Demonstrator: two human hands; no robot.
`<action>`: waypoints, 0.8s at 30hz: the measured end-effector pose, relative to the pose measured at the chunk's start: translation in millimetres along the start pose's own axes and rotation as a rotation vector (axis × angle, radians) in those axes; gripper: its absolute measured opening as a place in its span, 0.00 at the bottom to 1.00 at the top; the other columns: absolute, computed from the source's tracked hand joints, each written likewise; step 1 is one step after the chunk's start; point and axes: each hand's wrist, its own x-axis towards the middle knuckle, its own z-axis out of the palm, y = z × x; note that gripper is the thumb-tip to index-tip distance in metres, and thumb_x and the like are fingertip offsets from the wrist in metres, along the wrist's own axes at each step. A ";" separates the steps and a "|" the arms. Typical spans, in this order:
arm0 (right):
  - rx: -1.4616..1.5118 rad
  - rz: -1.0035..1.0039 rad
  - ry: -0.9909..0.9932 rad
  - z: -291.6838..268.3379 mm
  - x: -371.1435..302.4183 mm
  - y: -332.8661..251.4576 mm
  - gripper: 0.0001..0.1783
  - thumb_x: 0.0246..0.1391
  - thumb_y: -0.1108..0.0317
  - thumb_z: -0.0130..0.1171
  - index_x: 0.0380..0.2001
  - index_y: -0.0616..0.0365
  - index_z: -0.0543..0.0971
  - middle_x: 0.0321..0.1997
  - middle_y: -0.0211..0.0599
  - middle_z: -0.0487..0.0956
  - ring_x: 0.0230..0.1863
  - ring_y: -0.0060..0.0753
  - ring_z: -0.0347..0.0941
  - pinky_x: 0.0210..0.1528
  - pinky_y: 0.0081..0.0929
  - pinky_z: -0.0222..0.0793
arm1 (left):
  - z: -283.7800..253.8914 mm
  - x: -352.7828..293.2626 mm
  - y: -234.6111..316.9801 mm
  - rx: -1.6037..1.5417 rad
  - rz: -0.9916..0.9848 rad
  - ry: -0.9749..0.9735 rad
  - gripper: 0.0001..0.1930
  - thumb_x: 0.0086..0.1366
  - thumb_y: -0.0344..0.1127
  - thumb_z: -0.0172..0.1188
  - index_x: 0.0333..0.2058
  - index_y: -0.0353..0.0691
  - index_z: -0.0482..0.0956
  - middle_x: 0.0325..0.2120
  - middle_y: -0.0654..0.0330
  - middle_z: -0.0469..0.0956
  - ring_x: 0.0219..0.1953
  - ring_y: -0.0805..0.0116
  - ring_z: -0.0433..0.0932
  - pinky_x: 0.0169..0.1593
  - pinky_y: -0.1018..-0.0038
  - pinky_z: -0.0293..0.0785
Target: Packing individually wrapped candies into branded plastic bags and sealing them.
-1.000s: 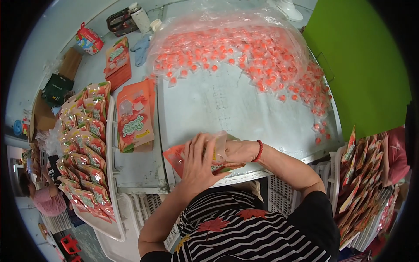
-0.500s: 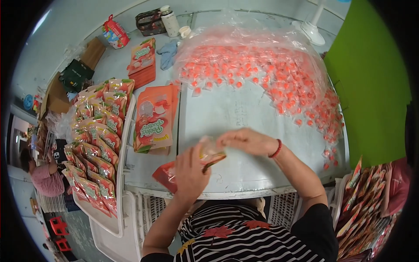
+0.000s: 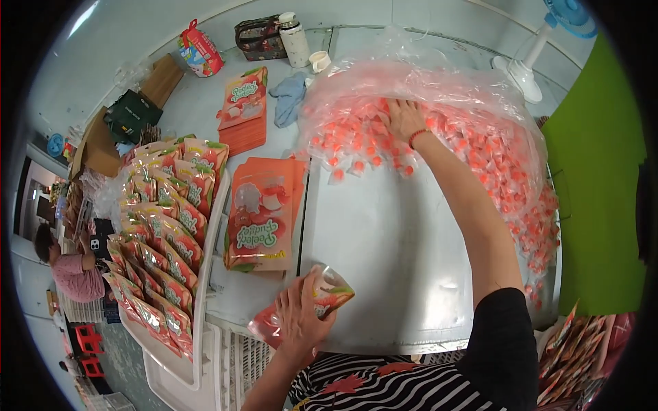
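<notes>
At the table's near edge my left hand (image 3: 299, 317) is wrapped over a red candy pouch (image 3: 334, 291), which lies tilted with its clear-windowed end pointing right. My right arm is stretched far across the table. My right hand (image 3: 407, 122), with a red bracelet at its wrist, rests fingers spread on a heap of small wrapped red candies (image 3: 473, 147). A large clear plastic bag (image 3: 439, 79) lies over and around that heap. Left of the middle, a stack of flat printed pouches (image 3: 264, 219) lies on the table (image 3: 370, 226).
On the left, a white tray (image 3: 205, 301) holds several filled pouches (image 3: 161, 240). Farther back are another pouch stack (image 3: 243, 109), a blue cloth (image 3: 289, 96), a white bottle (image 3: 295, 44) and a fan (image 3: 524, 75). More pouches (image 3: 569, 363) stand at the lower right. A person (image 3: 75, 274) sits far left.
My right hand has left the pouch and reached forward onto the candy heap. My left hand and the pouch have moved nearer the front edge. The view has shifted.
</notes>
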 end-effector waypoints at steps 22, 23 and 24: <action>-0.244 -0.450 -0.334 -59.1 -85.9 22.9 0.27 0.44 0.52 0.58 0.50 0.46 0.73 0.60 0.42 0.65 0.63 0.57 0.56 0.60 0.63 0.53 | -27.4 -39.7 -41.3 -0.001 -0.147 0.158 0.45 0.40 0.38 0.70 0.59 0.36 0.58 0.52 0.46 0.64 0.51 0.44 0.65 0.54 0.55 0.61; -0.280 -0.427 -0.315 -66.3 -100.1 26.2 0.26 0.46 0.53 0.57 0.50 0.47 0.72 0.65 0.42 0.61 0.67 0.57 0.49 0.64 0.64 0.44 | -27.7 -40.9 -42.0 -0.012 -0.143 0.181 0.45 0.41 0.39 0.70 0.59 0.36 0.58 0.52 0.46 0.64 0.52 0.45 0.65 0.55 0.55 0.60; -0.282 -0.428 -0.323 -73.5 -108.9 30.3 0.26 0.46 0.53 0.57 0.50 0.47 0.72 0.65 0.42 0.61 0.67 0.57 0.49 0.64 0.64 0.44 | -27.6 -42.1 -42.6 -0.017 -0.147 0.176 0.45 0.41 0.39 0.70 0.59 0.36 0.58 0.52 0.46 0.64 0.52 0.45 0.65 0.55 0.55 0.60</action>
